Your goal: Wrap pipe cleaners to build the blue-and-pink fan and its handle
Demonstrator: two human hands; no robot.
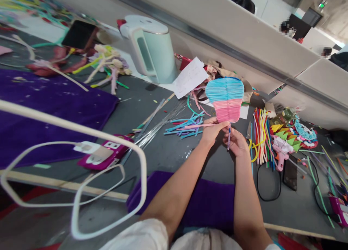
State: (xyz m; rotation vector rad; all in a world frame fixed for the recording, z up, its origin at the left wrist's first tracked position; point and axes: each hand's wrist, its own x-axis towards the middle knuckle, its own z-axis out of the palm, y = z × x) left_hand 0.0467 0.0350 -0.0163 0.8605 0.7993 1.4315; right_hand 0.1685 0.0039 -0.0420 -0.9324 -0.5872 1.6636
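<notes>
A fan-shaped piece made of pipe cleaners (226, 98), blue at the top and pink below, stands upright between my hands. My left hand (213, 132) is closed at its base, pinching a pink pipe cleaner (194, 126) that sticks out to the left. Around the short purple-and-blue stem (229, 138), the fingers of my right hand (237, 142) are closed. Loose blue, purple and pink pipe-cleaner pieces (185, 125) lie on the table left of my hands. Yellow-handled scissors (253, 150) rest just to the right.
A pale green kettle (154, 49) stands at the back beside a paper sheet (191, 78). Bundled pipe cleaners (263, 137), a pink glue gun (280, 157) and a phone (290, 174) lie right. A white cable (108, 134) loops across the left foreground near a magenta power strip (119, 143).
</notes>
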